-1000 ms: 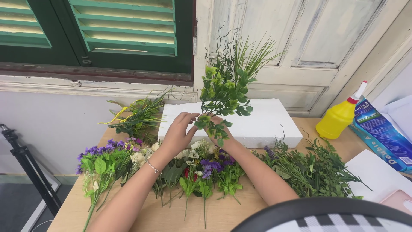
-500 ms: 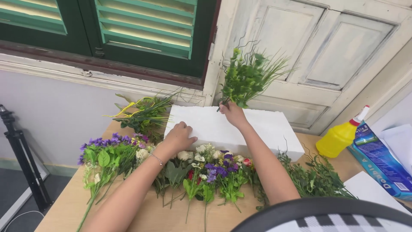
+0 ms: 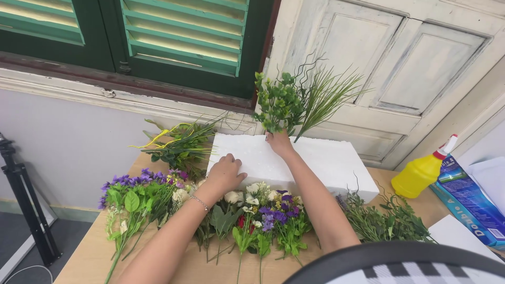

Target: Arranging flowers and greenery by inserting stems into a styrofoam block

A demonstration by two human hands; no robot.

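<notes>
White foam block (image 3: 326,163) lies under both hands, I see: my left hand (image 3: 225,173) presses flat on it (fingers spread), my right hand (image 3: 279,143) grips a green leafy artificial sprig (image 3: 284,102) upright at its far edge.

One white foam block (image 3: 315,160) and one yellow squeeze bottle (image 3: 418,171) with a red-and-white nozzle are counted, along with one blue box (image 3: 468,197) and one black stand (image 3: 23,205). Two hands are seen, the left hand (image 3: 223,173) and the right hand (image 3: 279,143), and one leafy green sprig (image 3: 286,102) is counted upright. Perhaps four loose piles of artificial flowers and greenery (image 3: 263,213) are made out on the wooden table (image 3: 89,257), though they overlap too much for a firm count.
</notes>
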